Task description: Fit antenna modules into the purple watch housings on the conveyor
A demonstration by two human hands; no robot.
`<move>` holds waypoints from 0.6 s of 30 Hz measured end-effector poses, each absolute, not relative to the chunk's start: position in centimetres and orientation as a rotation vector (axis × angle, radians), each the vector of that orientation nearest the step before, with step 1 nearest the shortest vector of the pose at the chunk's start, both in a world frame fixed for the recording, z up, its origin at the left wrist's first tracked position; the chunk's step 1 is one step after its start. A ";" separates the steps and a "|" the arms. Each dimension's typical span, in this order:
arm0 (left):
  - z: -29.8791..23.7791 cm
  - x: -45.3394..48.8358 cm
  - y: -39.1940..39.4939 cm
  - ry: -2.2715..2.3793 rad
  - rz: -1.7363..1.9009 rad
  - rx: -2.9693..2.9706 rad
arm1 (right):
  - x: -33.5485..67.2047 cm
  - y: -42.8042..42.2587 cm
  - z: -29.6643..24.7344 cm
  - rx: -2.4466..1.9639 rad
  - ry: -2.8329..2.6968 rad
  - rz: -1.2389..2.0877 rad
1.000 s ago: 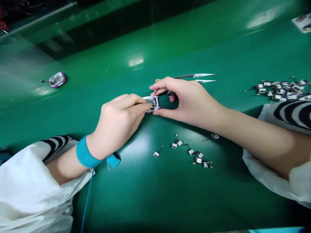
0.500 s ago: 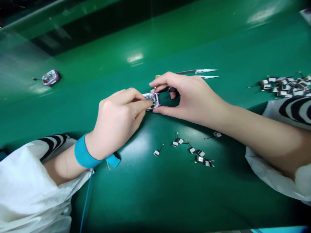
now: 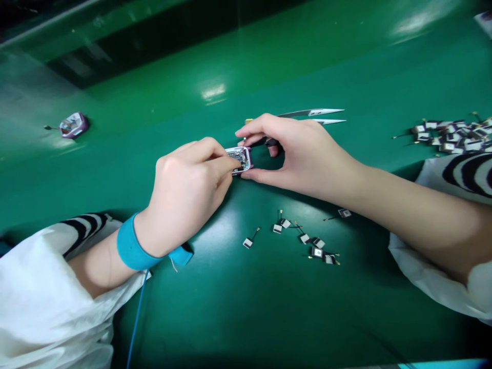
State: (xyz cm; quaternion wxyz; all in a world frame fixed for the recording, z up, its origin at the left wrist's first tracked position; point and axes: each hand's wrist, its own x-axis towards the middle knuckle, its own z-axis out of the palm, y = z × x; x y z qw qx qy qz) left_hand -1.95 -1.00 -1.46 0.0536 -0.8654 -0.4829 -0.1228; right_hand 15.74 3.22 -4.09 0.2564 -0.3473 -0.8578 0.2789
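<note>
Green bench (image 3: 346,307) fills my view, 2 arms reaching in from either side. Right hand (image 3: 303,154) pinches narrow on the pink module (image 3: 239,160), which sits at its fingertips, long axis running between the 2 hands. Left hand (image 3: 184,197), also narrow, has fingertips (image 3: 230,163) on the module's board. Tweezers (image 3: 311,112) lie just beyond the right hand; small antennas (image 3: 307,238) lie below it.

Glossy green anti-static workbench (image 3: 292,312) fills most of the view, pale ceiling-light glare (image 3: 213,91) on its surface, dark strip (image 3: 154,38) beyond, thin metal rail (image 3: 49,23) along the top-left.
</note>
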 end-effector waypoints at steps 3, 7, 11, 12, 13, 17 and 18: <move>-1.5 -1.8 -1.0 -1.471 -0.365 -2.619 | 15.7 3.2 -4.0 -0.946 -2.330 0.764; -1.4 -1.8 -1.1 -1.469 -0.358 -2.620 | 15.8 3.3 -4.1 -0.947 -2.334 0.759; -1.3 -1.7 -1.1 -1.478 -0.307 -2.624 | 15.8 3.3 -4.2 -0.945 -2.331 0.751; -1.3 -1.7 -1.1 -1.483 -0.292 -2.626 | 15.8 3.3 -4.2 -0.942 -2.329 0.754; -1.3 -1.7 -1.1 -1.487 -0.282 -2.628 | 15.8 3.3 -4.2 -0.938 -2.327 0.757; -1.2 -1.7 -1.1 -1.507 -0.270 -2.629 | 15.8 3.2 -4.2 -0.938 -2.326 0.767; -1.2 -1.7 -1.1 -1.510 -0.272 -2.628 | 15.8 3.2 -4.2 -0.938 -2.326 0.766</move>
